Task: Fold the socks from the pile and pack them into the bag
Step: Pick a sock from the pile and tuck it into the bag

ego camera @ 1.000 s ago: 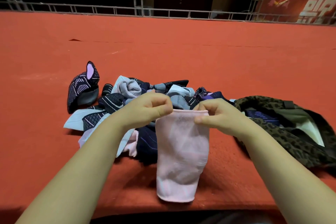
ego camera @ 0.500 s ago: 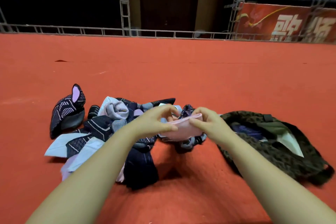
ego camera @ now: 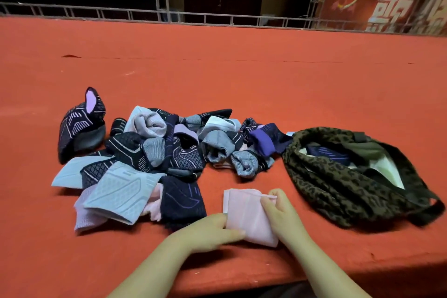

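A folded pale pink sock (ego camera: pixel 244 213) lies flat on the red surface near the front edge. My left hand (ego camera: pixel 212 232) pinches its lower left corner between thumb and fingers. My right hand (ego camera: pixel 281 215) holds its right side, fingers curled over the top right edge. Behind and to the left lies the pile of socks (ego camera: pixel 157 152), dark navy, grey-blue and lilac ones tangled together. To the right sits the leopard-print bag (ego camera: pixel 338 184), its mouth open, with a dark blue sock inside.
A dark patterned sock with a lilac cuff (ego camera: pixel 81 128) stands apart at the pile's left. The red carpeted surface (ego camera: pixel 242 75) stretches far back to a metal railing (ego camera: pixel 217 18). Its front edge runs just below my forearms.
The pink sock hung stretched between both hands, was then folded up in the air over the pile, and now lies folded on the surface nearer to me.
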Available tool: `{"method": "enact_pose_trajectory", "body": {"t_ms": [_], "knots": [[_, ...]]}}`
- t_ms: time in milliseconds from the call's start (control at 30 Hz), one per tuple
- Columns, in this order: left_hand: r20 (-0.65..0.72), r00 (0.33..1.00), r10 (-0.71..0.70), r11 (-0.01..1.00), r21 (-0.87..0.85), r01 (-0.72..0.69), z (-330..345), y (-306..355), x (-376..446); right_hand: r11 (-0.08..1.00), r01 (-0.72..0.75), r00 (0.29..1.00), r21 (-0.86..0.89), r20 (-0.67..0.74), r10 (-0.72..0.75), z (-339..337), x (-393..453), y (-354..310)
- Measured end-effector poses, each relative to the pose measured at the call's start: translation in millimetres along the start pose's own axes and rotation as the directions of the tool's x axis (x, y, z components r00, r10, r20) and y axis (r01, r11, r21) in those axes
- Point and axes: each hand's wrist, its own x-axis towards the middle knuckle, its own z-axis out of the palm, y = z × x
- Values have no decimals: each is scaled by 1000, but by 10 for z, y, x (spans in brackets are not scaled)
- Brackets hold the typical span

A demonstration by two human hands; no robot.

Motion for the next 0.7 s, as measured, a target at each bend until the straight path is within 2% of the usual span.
{"method": "enact_pose_trajectory", "body": {"t_ms": [67, 167, 300, 400, 433, 500, 533, 567, 600, 667, 700], "knots": [[-127, 992, 6, 997, 80, 4, 60, -93, 46, 993, -7, 1000, -116, -19, 5, 52, 140, 55], [-350, 926, 141, 977, 199, -74, 164, -203, 81, 978, 21, 1000, -207, -10, -23, 162, 287, 148], [-433, 878, 204, 952, 297, -75, 201, -215, 124, 906, 107, 994, -411, 28, -104, 264, 412, 237], [-489, 845, 216, 943, 329, -51, 244, -248, 116, 899, 77, 996, -431, 1, -85, 279, 462, 259], [-554, 802, 225, 956, 285, -72, 254, -258, 99, 905, 59, 998, -422, 1, -65, 286, 468, 262], [-695, 674, 249, 968, 186, -167, 239, -294, 65, 915, 43, 999, -400, -4, -49, 295, 482, 271], [-704, 652, 282, 959, 198, -201, 213, -313, 48, 924, 44, 998, -380, -21, -57, 289, 487, 267], [-647, 690, 325, 945, 259, -201, 183, -325, 39, 938, 56, 996, -342, -49, -78, 275, 485, 264], [-549, 757, 355, 919, 352, -176, 159, -323, 36, 953, 88, 991, -291, -74, -114, 250, 462, 261], [-361, 879, 311, 843, 532, -80, 135, -280, 27, 963, 178, 978, -202, -72, -196, 149, 349, 262], [-310, 913, 266, 820, 571, -45, 125, -255, 27, 948, 243, 967, -206, -29, -255, 86, 270, 290]]}}
